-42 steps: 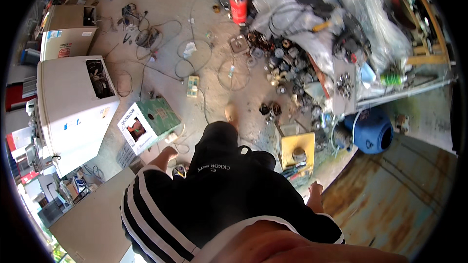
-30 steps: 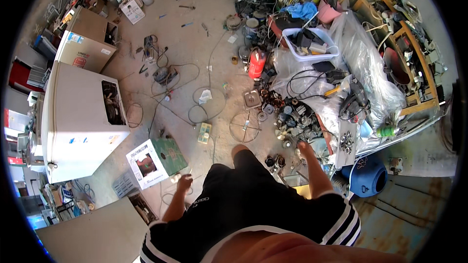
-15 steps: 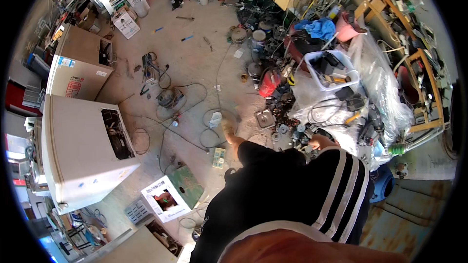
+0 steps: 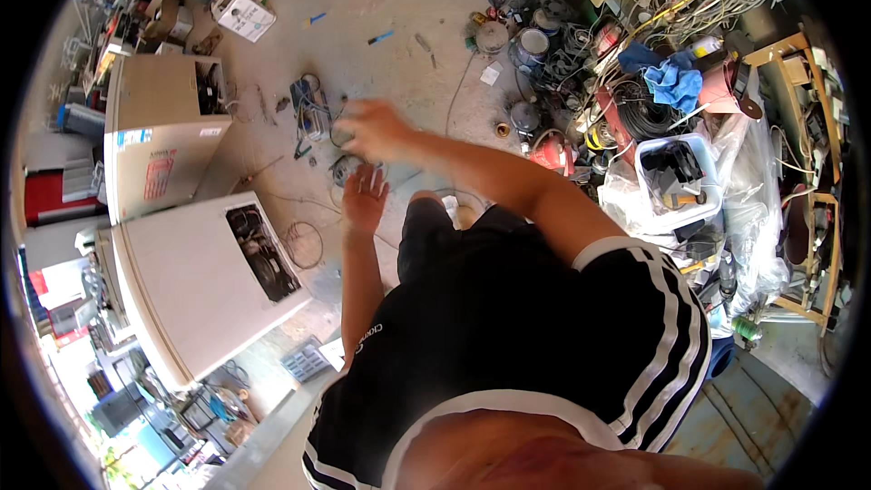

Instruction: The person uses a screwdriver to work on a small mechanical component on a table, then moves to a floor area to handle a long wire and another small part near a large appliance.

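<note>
I look down over my black shorts with white stripes [image 4: 508, 327]. Both arms reach forward over the concrete floor. My left hand [image 4: 366, 197] has its fingers stretched out and apart, just above a small round part and a tangle of wires [image 4: 347, 166] on the floor. My right hand [image 4: 375, 128] is a little farther out, crossing over from the right, and is blurred by motion. I cannot tell whether it holds anything. A bare foot [image 4: 464, 214] shows just past the shorts.
Two white cabinets lie on their sides at left, one [image 4: 186, 290] with its compressor bay showing, one [image 4: 150, 150] behind it. A heap of cables, cans, a red canister [image 4: 552, 154], a white basket [image 4: 676, 177] and a blue cloth [image 4: 676, 82] fills the right.
Both hands have come up from beside my hips and now reach out in front over the wires. The view has swung, so the junk heap sits farther right.
</note>
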Demonstrator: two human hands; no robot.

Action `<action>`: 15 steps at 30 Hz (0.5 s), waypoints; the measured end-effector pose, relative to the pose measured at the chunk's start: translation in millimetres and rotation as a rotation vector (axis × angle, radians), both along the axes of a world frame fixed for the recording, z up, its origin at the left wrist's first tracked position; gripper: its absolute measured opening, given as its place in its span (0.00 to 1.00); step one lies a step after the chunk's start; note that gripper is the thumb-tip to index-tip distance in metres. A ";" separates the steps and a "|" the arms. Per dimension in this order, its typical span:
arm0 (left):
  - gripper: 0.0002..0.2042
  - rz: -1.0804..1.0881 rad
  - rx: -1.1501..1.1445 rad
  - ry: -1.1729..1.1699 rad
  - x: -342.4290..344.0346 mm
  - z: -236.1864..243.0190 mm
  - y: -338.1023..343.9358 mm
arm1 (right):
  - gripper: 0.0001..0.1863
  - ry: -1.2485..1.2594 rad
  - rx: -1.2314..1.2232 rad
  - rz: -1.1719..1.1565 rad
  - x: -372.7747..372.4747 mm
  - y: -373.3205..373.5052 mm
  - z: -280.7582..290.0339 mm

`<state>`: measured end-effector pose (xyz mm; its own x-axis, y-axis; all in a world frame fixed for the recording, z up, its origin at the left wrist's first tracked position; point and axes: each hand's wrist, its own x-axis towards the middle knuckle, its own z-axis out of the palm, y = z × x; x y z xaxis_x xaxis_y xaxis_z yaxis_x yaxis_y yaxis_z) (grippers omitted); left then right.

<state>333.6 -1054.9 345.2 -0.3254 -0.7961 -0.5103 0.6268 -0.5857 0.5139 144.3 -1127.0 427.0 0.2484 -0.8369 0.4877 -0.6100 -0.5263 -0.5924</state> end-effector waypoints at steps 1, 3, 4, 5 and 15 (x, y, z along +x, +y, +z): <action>0.24 -0.068 -0.003 0.111 2.8 -8.4 -15.0 | 0.25 -0.048 0.213 0.266 29.0 -0.4 56.3; 0.27 -0.151 -0.258 0.484 12.9 21.6 -75.2 | 0.24 -0.266 -0.223 0.407 58.0 -4.5 67.8; 0.29 -0.210 -0.225 0.676 35.1 38.7 -117.4 | 0.24 -0.174 -0.236 0.398 39.3 -29.2 59.9; 0.29 -0.201 -0.301 0.776 51.9 67.7 -153.5 | 0.25 -0.079 -0.237 0.396 15.2 -49.0 35.7; 0.28 0.317 -0.852 -0.204 133.6 158.4 -414.5 | 0.22 0.715 1.312 -0.870 -495.3 8.7 -246.4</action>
